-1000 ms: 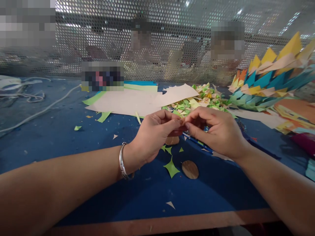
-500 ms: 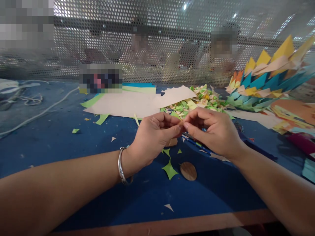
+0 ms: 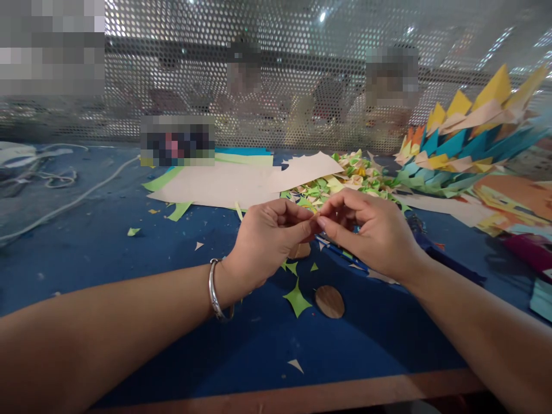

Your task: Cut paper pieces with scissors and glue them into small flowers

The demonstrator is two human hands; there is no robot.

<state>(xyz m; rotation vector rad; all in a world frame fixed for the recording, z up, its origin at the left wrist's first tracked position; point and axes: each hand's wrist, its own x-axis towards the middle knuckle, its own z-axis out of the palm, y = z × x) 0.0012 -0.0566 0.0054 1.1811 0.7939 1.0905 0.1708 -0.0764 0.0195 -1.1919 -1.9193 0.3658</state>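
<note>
My left hand [image 3: 269, 238] and my right hand [image 3: 368, 230] meet fingertip to fingertip over the blue table. Both are closed in a pinch, and whatever lies between the fingertips is too small and too covered to name. A silver bangle [image 3: 212, 290] circles my left wrist. Below the hands lie a brown wooden oval disc [image 3: 330, 302] and a green four-pointed paper scrap [image 3: 297, 298]. Another brown piece [image 3: 301, 250] shows partly under my left hand. Beside my right hand runs a thin blue stick-like thing [image 3: 342, 251], partly hidden.
Behind the hands lie large pale paper sheets [image 3: 215, 184] and a heap of small cut paper pieces [image 3: 366, 172]. A layered, spiky paper construction [image 3: 466, 144] stands at the right. A white cord [image 3: 81, 201] crosses the left side. Perforated metal mesh [image 3: 284, 75] rises along the back.
The pinched fingertips have shifted very slightly to the left, and my right hand's fingers have moved a little. The things on the table lie as before.
</note>
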